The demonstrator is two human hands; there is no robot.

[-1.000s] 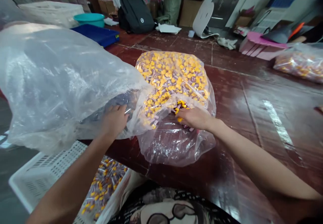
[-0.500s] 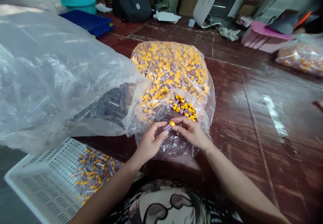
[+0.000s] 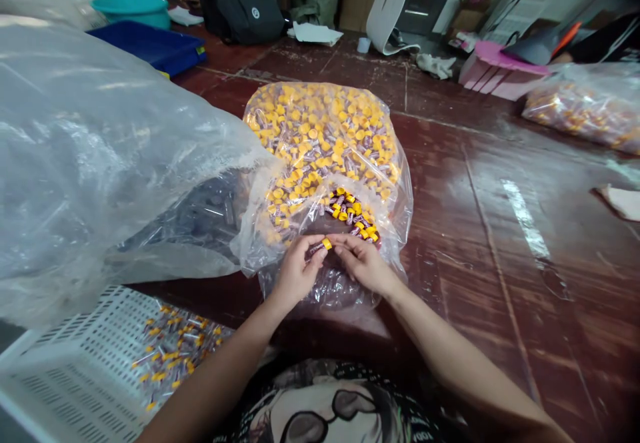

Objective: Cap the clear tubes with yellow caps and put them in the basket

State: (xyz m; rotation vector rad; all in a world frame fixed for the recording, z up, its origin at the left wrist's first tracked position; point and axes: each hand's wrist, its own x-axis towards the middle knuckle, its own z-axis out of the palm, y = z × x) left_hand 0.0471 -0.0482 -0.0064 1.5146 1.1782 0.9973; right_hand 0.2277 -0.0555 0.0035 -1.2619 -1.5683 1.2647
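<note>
A small purple tube with a yellow cap point(image 3: 326, 244) is pinched between the thumb and fingers of my left hand point(image 3: 296, 271). My right hand point(image 3: 367, 266) has its fingertips pressed together beside the yellow cap; whether they grip it is too small to tell. Just beyond both hands, a clear plastic bag point(image 3: 320, 143) full of yellow-capped tubes lies with its mouth towards me, and several tubes point(image 3: 350, 211) show uncovered in the opening. At the lower left, a white basket point(image 3: 75, 363) holds more yellow-capped tubes point(image 3: 185, 343), partly behind my left forearm.
A large translucent plastic sack point(image 3: 100, 143) fills the left side. Behind it are a blue tray point(image 3: 155, 46) and a turquoise basin point(image 3: 133, 8). A dark backpack point(image 3: 243, 3), a pink stool point(image 3: 500, 70) and another filled bag point(image 3: 585, 110) stand farther back, near a person's dark sleeve point(image 3: 607, 43).
The camera view has shifted, so the surroundings appear farther left. The tube sits deeper in my left hand, and my right fingers have come closer together at its capped end.
</note>
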